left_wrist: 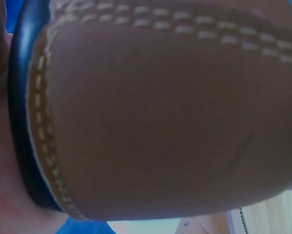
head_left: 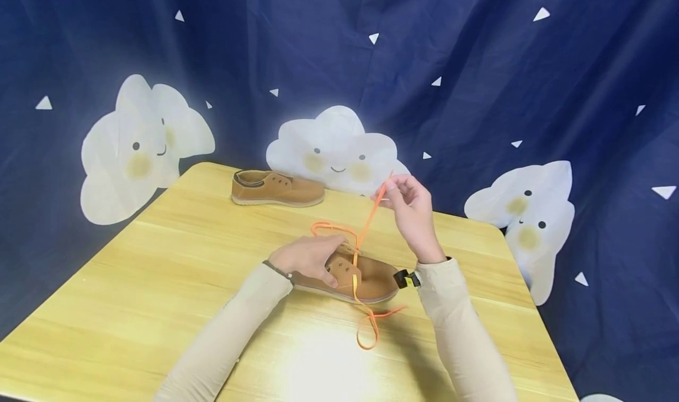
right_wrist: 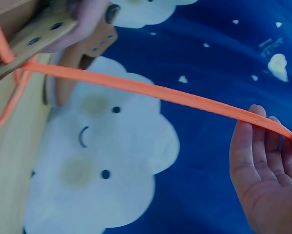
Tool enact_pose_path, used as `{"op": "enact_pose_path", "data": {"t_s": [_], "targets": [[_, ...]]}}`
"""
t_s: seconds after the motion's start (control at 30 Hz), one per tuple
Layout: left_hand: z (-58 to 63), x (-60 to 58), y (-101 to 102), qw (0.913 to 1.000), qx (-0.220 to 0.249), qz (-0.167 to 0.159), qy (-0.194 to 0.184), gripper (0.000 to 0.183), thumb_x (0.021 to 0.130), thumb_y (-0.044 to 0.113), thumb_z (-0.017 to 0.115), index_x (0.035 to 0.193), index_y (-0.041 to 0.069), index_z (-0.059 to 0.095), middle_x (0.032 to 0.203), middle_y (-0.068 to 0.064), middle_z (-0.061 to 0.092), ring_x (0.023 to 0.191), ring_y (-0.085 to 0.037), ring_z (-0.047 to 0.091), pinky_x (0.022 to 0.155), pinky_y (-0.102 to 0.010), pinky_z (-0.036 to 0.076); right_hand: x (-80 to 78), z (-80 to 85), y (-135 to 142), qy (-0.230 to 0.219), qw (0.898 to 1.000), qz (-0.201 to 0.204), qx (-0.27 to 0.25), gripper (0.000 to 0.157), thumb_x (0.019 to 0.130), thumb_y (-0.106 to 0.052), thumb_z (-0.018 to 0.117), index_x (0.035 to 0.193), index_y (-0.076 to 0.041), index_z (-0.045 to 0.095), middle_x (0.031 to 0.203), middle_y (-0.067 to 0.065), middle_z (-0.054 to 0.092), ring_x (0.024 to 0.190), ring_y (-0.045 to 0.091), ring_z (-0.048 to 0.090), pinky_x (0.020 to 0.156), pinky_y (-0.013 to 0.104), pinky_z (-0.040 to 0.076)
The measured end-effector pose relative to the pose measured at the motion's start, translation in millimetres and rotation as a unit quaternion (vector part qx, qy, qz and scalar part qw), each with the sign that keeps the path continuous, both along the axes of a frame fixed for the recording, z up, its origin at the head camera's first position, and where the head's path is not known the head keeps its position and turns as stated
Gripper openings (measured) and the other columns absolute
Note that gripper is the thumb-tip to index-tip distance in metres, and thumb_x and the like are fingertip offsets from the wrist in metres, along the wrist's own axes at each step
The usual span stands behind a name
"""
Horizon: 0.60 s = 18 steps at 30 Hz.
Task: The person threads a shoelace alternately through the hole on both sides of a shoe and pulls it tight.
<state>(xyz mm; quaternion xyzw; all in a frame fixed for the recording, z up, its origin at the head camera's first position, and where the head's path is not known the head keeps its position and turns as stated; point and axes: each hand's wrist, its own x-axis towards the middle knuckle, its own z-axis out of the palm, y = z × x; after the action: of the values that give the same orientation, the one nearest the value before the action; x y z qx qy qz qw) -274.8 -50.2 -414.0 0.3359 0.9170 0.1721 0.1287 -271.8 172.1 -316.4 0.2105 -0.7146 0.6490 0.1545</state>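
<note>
A brown leather shoe [head_left: 378, 278] lies on the table with its toe towards the right. My left hand [head_left: 307, 257] grips it over the rear, thumb on the near lacing flap and fingers towards the far one. Stitched brown leather [left_wrist: 160, 122] fills most of the left wrist view. Above the shoe, my right hand [head_left: 414, 216] pinches one end of an orange shoelace [right_wrist: 150, 90], drawn taut from an eyelet in the far flap. The lace's other end passes through the near flap and lies looped on the table in front.
A second brown shoe [head_left: 302, 193], with no lace in its eyelets, stands at the table's back edge. The wooden table [head_left: 159, 266] reaches back to a dark blue curtain [head_left: 318, 48] printed with white clouds and triangles.
</note>
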Motion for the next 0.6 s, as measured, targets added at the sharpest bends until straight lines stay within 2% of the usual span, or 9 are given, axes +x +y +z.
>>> {"op": "enact_pose_path", "data": {"t_s": [0.1, 0.2, 0.33, 0.47, 0.6], "targets": [[0.3, 0.0, -0.2, 1.0000, 0.000, 0.001, 0.004, 0.083, 0.076, 0.047, 0.090, 0.140, 0.020, 0.045, 0.113, 0.002, 0.064, 0.094, -0.015, 0.061, 0.081, -0.037, 0.054, 6.4, 6.8, -2.1, 0.023, 1.000, 0.008, -0.015, 0.019, 0.105, -0.013, 0.058, 0.103, 0.006, 0.059, 0.089, 0.006, 0.072, 0.084, 0.016, 0.075, 0.083, 0.033, 0.064], [0.9, 0.3, -0.5, 1.0000, 0.001, -0.001, 0.006, 0.085, 0.077, 0.046, 0.090, 0.143, 0.018, 0.045, 0.131, 0.001, 0.064, 0.113, -0.016, 0.063, 0.097, -0.040, 0.054, 11.6, 11.1, -2.8, 0.043, 0.999, 0.013, -0.027, 0.017, 0.105, -0.011, 0.059, 0.102, 0.006, 0.060, 0.089, 0.004, 0.073, 0.083, 0.017, 0.075, 0.083, 0.034, 0.064], [1.7, 0.5, -0.6, 1.0000, 0.003, -0.004, 0.003, 0.086, 0.077, 0.044, 0.091, 0.145, 0.019, 0.045, 0.138, 0.000, 0.062, 0.121, -0.017, 0.062, 0.102, -0.042, 0.053, 17.1, 10.3, -1.2, 0.056, 0.997, 0.015, -0.048, 0.016, 0.105, -0.010, 0.059, 0.102, 0.005, 0.060, 0.090, 0.003, 0.075, 0.084, 0.020, 0.075, 0.085, 0.036, 0.063], [2.6, 0.5, -0.2, 1.0000, 0.007, 0.000, -0.002, 0.087, 0.076, 0.043, 0.091, 0.146, 0.021, 0.044, 0.143, 0.002, 0.060, 0.127, -0.017, 0.060, 0.106, -0.042, 0.051, 23.0, -1.1, 4.0, 0.028, 0.996, 0.020, -0.080, 0.013, 0.106, -0.012, 0.058, 0.100, -0.001, 0.060, 0.090, 0.001, 0.078, 0.086, 0.017, 0.077, 0.090, 0.035, 0.062], [3.2, 1.6, -0.1, 0.9999, 0.013, 0.007, -0.006, 0.097, 0.074, 0.044, 0.092, 0.152, 0.019, 0.041, 0.152, 0.001, 0.055, 0.137, -0.020, 0.056, 0.113, -0.042, 0.047, 28.6, -22.2, 11.9, -0.013, 0.994, 0.028, -0.107, 0.008, 0.106, -0.011, 0.057, 0.100, -0.007, 0.060, 0.088, -0.001, 0.078, 0.088, 0.015, 0.077, 0.095, 0.034, 0.060]]}}
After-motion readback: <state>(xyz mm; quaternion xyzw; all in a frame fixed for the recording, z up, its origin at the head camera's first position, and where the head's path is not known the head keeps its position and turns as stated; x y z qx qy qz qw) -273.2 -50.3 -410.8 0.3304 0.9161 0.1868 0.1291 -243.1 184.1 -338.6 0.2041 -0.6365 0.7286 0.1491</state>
